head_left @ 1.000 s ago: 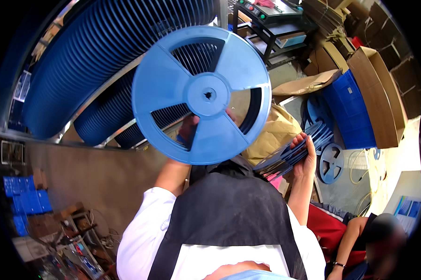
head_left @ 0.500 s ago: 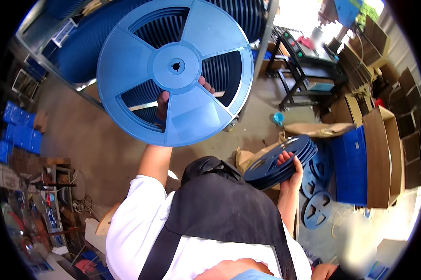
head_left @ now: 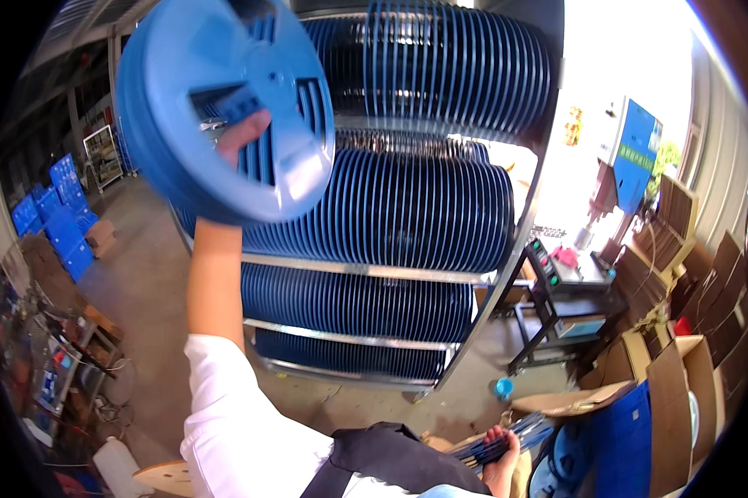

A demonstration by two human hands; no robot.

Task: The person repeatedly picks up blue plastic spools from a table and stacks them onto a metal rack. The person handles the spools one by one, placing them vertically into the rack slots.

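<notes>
High at the upper left, my left hand (head_left: 243, 137) grips a blue plastic reel (head_left: 162, 100) through an opening in its face. Thick layered edges behind that face suggest several reels stacked together. My left arm is stretched upward, and the held reel overlaps the left part of a metal rack (head_left: 374, 270) full of blue reels (head_left: 423, 212). Low on the right, my right hand (head_left: 500, 466) is closed round the edge of a smaller-looking stack of blue reels (head_left: 530, 432), seen nearly edge-on. Its lower left part lies behind my black apron.
More blue reels (head_left: 569, 452) lie low at the right, beside a blue crate (head_left: 618, 440) and open cardboard boxes (head_left: 668, 407). A black machine stand (head_left: 556, 319) is right of the rack. Blue bins (head_left: 67, 236) stand at the left; a cyan cup (head_left: 503, 388) is on the floor.
My left hand has lifted its reel up and left, and the reel has turned to show its edge. The view has risen to the rack; the right-hand stack now appears lower.
</notes>
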